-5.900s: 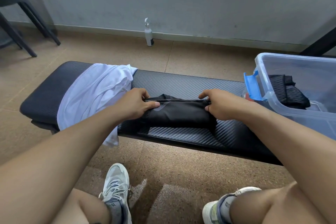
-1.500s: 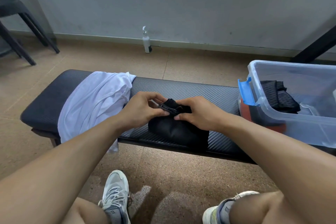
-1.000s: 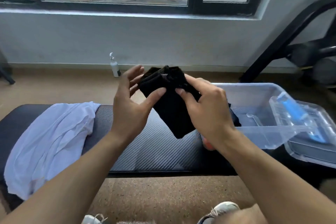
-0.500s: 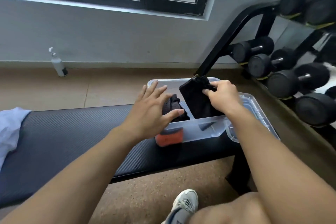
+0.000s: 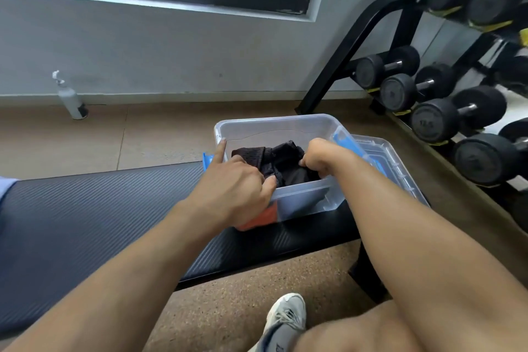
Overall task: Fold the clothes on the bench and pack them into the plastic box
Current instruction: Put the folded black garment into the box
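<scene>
Just right of the frame's centre, a clear box (image 5: 303, 203) sits on the right end of the black bench (image 5: 85, 214). Both hands are down inside it, a short way apart. The left hand (image 5: 237, 188) has its forefinger stretched up along the box's left wall, while its other fingers curl onto the mesh garment (image 5: 257, 156) lying in the box's left half. The right hand (image 5: 320, 157) is closed in a fist on the black garment (image 5: 294, 171), which lies in the box touching the mesh one; its fingertips are hidden, so the grip itself is probably a pinch on the cloth's top edge. A blue latch (image 5: 347, 141) shows on the box's right side, and the clear lid (image 5: 397, 163) lies just right of the box. At the far left edge, a sliver of white cloth (image 5: 5, 188) rests on the bench. A spray bottle (image 5: 70, 97) stands by the wall at upper left. Dumbbells (image 5: 457, 117) fill a rack (image 5: 354, 37) at upper right. A shoe (image 5: 283, 323) shows at the bottom.
</scene>
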The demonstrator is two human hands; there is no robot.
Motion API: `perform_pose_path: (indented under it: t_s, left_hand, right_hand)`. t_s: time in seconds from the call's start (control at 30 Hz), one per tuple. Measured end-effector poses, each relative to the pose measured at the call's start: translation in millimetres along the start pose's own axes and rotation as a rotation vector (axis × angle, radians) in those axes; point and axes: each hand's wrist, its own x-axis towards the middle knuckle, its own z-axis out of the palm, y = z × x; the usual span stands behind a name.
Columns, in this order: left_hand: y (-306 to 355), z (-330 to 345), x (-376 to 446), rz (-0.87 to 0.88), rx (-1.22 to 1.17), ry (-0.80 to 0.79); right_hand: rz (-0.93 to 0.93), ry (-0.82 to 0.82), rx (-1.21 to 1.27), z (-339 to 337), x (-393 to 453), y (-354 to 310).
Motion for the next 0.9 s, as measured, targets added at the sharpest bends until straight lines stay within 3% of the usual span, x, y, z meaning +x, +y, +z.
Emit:
perform_pose_path:
  t_s: [0.13,0.23,0.4,0.47,0.63,0.9]
  left_hand:
    - [-2,5,1,0.012,-0.051,0.035]
    - [-1,6,0,0.02,-0.082,0.062]
    - [-1,7,-1,0.01,-0.101,0.097]
    - [0,7,-2,0.005,-0.096,0.1]
    - [1,8,-3,-0.025,-0.095,0.09]
    - [3,5,-5,-0.037,-0.126,0.083]
  right_hand:
    - [0.004,0.008,-0.213,-6,-1,-4]
    - [0.006,0.101,-0.282,-21,5,-4]
    - [-0.319,0.033,-0.102,-25,1,-7]
    - [-0.397,-0.017,-0.148,-13,-1,-6]
    - [-0.267,-0.174,-0.317,7,16,5]
    - [-0.208,-0.192,-0.319,3,12,0]
